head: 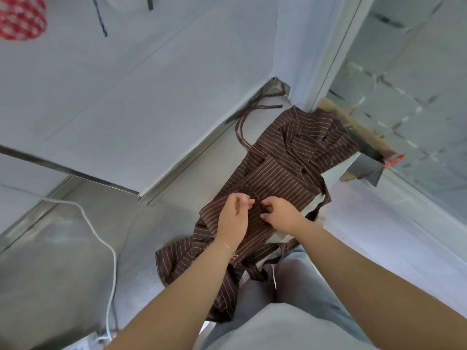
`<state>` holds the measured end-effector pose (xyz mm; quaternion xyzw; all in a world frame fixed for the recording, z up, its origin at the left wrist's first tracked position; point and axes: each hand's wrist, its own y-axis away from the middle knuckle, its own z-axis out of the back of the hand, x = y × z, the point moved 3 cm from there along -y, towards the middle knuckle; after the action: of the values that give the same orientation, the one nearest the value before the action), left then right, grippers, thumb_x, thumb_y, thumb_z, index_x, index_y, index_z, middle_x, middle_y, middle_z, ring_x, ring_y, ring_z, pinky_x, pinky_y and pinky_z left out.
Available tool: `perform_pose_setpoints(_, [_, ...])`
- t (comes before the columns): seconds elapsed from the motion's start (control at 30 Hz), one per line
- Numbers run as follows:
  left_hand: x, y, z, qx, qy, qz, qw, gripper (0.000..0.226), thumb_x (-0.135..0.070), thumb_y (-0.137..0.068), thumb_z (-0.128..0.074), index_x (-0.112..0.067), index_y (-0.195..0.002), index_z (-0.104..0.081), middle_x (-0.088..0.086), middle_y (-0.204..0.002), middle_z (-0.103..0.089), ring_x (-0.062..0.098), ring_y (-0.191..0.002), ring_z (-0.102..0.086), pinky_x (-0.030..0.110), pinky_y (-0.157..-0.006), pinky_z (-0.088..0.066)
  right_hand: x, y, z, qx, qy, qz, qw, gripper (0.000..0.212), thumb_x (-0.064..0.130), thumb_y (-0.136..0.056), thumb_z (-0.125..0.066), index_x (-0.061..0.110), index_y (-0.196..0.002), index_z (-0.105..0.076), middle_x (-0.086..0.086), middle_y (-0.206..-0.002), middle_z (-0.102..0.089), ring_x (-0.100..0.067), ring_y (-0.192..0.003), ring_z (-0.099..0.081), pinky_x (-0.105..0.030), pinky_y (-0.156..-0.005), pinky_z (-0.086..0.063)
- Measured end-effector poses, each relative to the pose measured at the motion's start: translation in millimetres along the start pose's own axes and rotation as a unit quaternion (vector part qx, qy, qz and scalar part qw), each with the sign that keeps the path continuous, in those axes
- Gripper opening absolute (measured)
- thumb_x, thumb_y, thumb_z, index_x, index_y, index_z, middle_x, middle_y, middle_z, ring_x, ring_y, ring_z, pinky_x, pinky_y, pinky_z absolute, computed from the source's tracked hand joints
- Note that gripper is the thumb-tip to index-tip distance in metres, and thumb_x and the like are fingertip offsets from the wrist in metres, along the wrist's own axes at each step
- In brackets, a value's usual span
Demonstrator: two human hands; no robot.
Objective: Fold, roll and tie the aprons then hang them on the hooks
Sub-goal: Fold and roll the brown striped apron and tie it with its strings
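A brown apron (278,178) with thin pale stripes lies spread lengthwise on the grey floor, partly folded, its far end crumpled near the wall corner. Its long brown ties (242,127) loop out toward the wall, and others trail near my legs. My left hand (233,218) and my right hand (280,213) meet at the middle of the apron, fingertips pinching a fold of the striped cloth between them. A rolled red-and-white checked apron (20,18) hangs on the wall at the top left.
A white cable (108,248) snakes over the floor on the left to a socket strip at the bottom edge. A white wall and skirting run diagonally behind the apron. A mirrored panel (417,109) stands on the right. My grey-trousered legs are below.
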<state>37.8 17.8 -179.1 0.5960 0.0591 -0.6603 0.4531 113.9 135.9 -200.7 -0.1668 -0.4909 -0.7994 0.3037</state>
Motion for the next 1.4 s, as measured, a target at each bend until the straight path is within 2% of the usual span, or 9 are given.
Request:
perform_pose_setpoints(0.07, [6, 8, 14, -0.052, -0.228, -0.188, 0.954, 0.026, -0.029, -0.101, -0.040, -0.018, -0.116, -0.058, -0.009, -0.119, -0.061, -0.004, -0.112, -0.051, 0.018, -0.101, -0.038, -4, -1, -1, -0.062, -0.004, 0.010, 0.998, 0.036, 0.019, -0.095, -0.056, 0.015, -0.131, -0.054, -0.002, -0.131, -0.057, -0.019, -0.120, -0.053, -0.030, -0.101, -0.040])
perform_pose_setpoints(0.13, [18, 11, 24, -0.053, -0.361, -0.283, 0.887, 0.035, -0.033, -0.100, -0.038, -0.018, -0.125, -0.058, -0.005, -0.135, -0.054, 0.008, -0.130, -0.042, 0.024, -0.112, -0.026, -8, 3, 5, -0.144, -0.018, 0.036, 0.989, 0.031, 0.017, -0.097, -0.052, 0.018, -0.128, -0.058, 0.001, -0.128, -0.057, -0.018, -0.120, -0.052, -0.030, -0.101, -0.038])
perform_pose_setpoints(0.27, [32, 7, 27, 0.040, -0.469, -0.323, 0.821, 0.048, -0.043, -0.102, -0.025, -0.023, -0.141, -0.044, -0.003, -0.153, -0.034, 0.017, -0.145, -0.022, 0.042, -0.119, -0.013, -19, 5, 27, -0.253, -0.002, 0.043, 0.967, 0.028, 0.016, -0.099, -0.045, 0.020, -0.124, -0.058, -0.001, -0.123, -0.056, -0.020, -0.114, -0.053, -0.033, -0.097, -0.040])
perform_pose_setpoints(0.47, [32, -9, -3, 0.141, -0.567, -0.326, 0.743, 0.056, -0.054, -0.101, -0.016, -0.031, -0.153, -0.016, 0.000, -0.161, -0.016, 0.026, -0.148, -0.013, 0.052, -0.118, -0.012, -32, -1, 62, -0.276, 0.039, -0.006, 0.960, 0.033, 0.014, -0.102, -0.038, 0.020, -0.132, -0.050, -0.006, -0.129, -0.051, -0.026, -0.114, -0.053, -0.037, -0.091, -0.044])
perform_pose_setpoints(0.8, [43, -16, -16, 0.170, -0.609, -0.342, 0.695, 0.059, -0.060, -0.098, -0.020, -0.038, -0.152, -0.015, 0.000, -0.161, -0.014, 0.034, -0.147, -0.013, 0.072, -0.106, -0.019, -42, -18, 58, -0.247, 0.084, 0.012, 0.965, 0.033, 0.019, -0.103, -0.036, 0.019, -0.134, -0.048, -0.006, -0.126, -0.054, -0.024, -0.110, -0.055, -0.034, -0.091, -0.043])
perform_pose_setpoints(0.93, [21, -23, -13, 0.112, -0.598, -0.355, 0.710, 0.054, -0.054, -0.099, -0.018, -0.038, -0.151, -0.018, 0.001, -0.160, -0.017, 0.031, -0.147, -0.012, 0.068, -0.111, -0.012, -45, -21, 52, -0.261, 0.112, 0.060, 0.957, 0.030, 0.018, -0.101, -0.041, 0.016, -0.129, -0.053, -0.008, -0.113, -0.062, -0.027, -0.102, -0.058, -0.039, -0.088, -0.045])
perform_pose_setpoints(1.13, [36, -48, -18, 0.167, -0.641, -0.302, 0.686, 0.063, -0.061, -0.095, -0.022, -0.035, -0.152, -0.012, 0.002, -0.162, -0.007, 0.032, -0.148, -0.003, 0.069, -0.111, -0.008, -29, -1, 30, -0.443, 0.145, 0.105, 0.878, 0.042, 0.015, -0.088, -0.063, 0.007, -0.128, -0.055, -0.014, -0.127, -0.055, -0.030, -0.122, -0.050, -0.045, -0.105, -0.042])
perform_pose_setpoints(1.23, [38, -49, -18, 0.191, -0.629, -0.285, 0.698, 0.073, -0.060, -0.092, -0.027, -0.026, -0.153, -0.005, 0.000, -0.162, 0.000, 0.023, -0.148, 0.008, 0.064, -0.114, -0.002, -26, 6, -22, -0.326, 0.171, 0.220, 0.904, 0.052, 0.026, -0.094, -0.054, 0.006, -0.141, -0.042, -0.013, -0.147, -0.042, -0.026, -0.140, -0.035, -0.042, -0.115, -0.031])
perform_pose_setpoints(1.4, [39, -66, 4, 0.220, -0.621, -0.298, 0.691, 0.086, -0.070, -0.090, -0.024, -0.019, -0.153, 0.007, -0.003, -0.159, 0.016, 0.011, -0.146, 0.017, 0.042, -0.120, 0.005, -58, 5, -54, -0.236, 0.224, 0.169, 0.930, 0.051, 0.029, -0.098, -0.037, 0.015, -0.146, -0.036, -0.009, -0.153, -0.035, -0.022, -0.143, -0.029, -0.046, -0.110, -0.037])
